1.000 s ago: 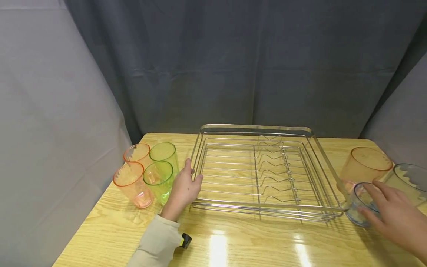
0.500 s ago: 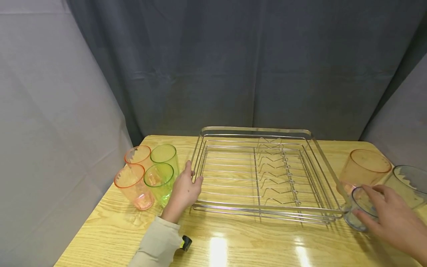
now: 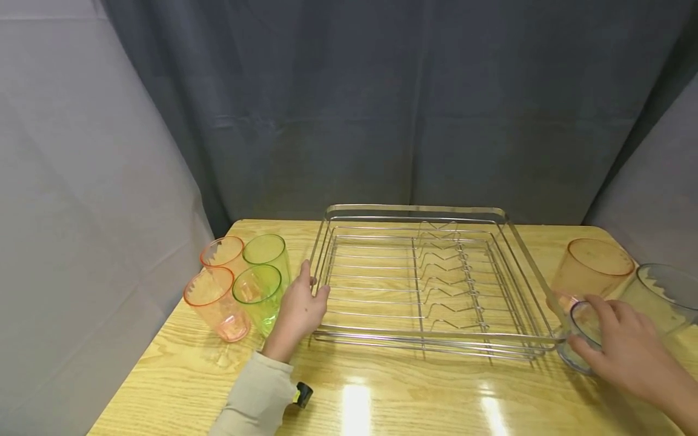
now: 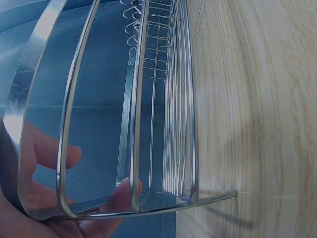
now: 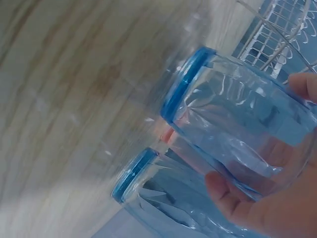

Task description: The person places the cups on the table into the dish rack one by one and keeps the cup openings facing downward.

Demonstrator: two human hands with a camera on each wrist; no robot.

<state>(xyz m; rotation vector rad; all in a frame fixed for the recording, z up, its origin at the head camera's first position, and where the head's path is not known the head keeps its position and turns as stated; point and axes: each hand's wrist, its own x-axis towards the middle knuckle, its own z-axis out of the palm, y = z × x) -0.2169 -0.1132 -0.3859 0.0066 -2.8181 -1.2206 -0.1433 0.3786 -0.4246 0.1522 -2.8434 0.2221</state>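
Observation:
In the head view, my left hand grips the left side of a metal wire dish rack, thumb on the near side. The left wrist view shows its fingers around the rack's end wires. My right hand holds a clear blue-tinted cup near its rim, at the rack's front right corner. That cup stands upright, its thick blue base close to the table. Right behind it are a clear orange cup and another clear cup with a dark bluish rim, partly hidden by my right hand.
Left of the rack stand two orange cups and two green cups, close together. A small black and yellow item shows beside my left sleeve. The wooden table ends at a dark grey curtain.
My right hand and the blue-tinted cup have shifted slightly left, toward the rack's corner. My left hand has stayed on the rack.

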